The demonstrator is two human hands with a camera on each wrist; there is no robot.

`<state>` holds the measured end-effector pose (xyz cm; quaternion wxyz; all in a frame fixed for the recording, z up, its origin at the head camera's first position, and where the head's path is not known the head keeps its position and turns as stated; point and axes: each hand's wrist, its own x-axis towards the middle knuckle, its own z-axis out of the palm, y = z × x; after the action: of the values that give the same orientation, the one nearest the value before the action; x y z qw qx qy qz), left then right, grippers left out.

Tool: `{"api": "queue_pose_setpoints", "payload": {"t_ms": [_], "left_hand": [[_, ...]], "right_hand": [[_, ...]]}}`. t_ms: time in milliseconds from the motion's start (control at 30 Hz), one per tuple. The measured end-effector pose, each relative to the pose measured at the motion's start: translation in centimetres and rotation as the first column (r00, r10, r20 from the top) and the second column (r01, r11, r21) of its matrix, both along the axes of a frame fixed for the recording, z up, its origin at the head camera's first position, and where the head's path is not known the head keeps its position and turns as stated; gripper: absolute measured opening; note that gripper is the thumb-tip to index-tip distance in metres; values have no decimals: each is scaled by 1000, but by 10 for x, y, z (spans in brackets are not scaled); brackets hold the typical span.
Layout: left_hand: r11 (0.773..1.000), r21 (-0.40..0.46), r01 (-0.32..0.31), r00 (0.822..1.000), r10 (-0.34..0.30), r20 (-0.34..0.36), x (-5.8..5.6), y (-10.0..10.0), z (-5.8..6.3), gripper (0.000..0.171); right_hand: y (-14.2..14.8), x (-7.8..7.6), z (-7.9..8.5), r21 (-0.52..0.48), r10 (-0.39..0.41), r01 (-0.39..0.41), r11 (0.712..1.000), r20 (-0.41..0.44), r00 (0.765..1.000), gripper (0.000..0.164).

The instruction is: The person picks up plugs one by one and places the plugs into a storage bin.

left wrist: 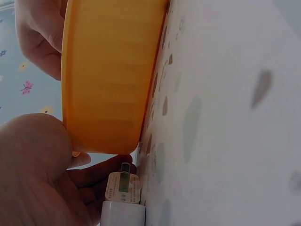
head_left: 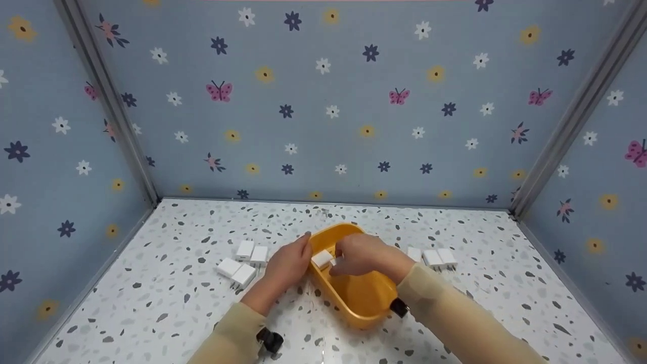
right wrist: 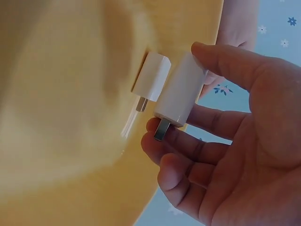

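Note:
My right hand [head_left: 365, 254] reaches into an orange plastic bin [head_left: 366, 290]. Between its thumb and fingers it pinches a white plug-in charger [right wrist: 181, 89], a flat metal prong pointing outward. Another white charger [right wrist: 153, 75] lies close by inside the bin. At the bin's left side, my left hand [head_left: 289, 260] rests against the outer wall, thumb along the rim and fingers low on the outside. White chargers [left wrist: 123, 188] lie on the table beside its fingers in the left wrist view.
Several white chargers [head_left: 243, 275] sit in a cluster left of the bin. To its right are more chargers [head_left: 432, 258], partly hidden by the right forearm. The speckled white table [head_left: 167, 283] is bounded by a blue flowered back wall [head_left: 328, 141] and side walls.

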<state>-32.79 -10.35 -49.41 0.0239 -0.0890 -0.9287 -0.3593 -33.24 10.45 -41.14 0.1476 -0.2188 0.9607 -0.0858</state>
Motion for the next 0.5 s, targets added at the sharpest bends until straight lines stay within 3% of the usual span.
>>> {"api": "queue_pose_setpoints", "payload": {"t_ms": [267, 500], "left_hand": [[1000, -1, -4, 1000, 4, -1, 0, -1, 0, 56], [1000, -6, 3, 1000, -3, -20, -1, 0, -1, 55]], "right_hand": [[-3, -2, 4, 54, -8, 5, 999, 46, 999, 34], [-7, -3, 7, 76, 28, -29, 997, 16, 999, 32]]}}
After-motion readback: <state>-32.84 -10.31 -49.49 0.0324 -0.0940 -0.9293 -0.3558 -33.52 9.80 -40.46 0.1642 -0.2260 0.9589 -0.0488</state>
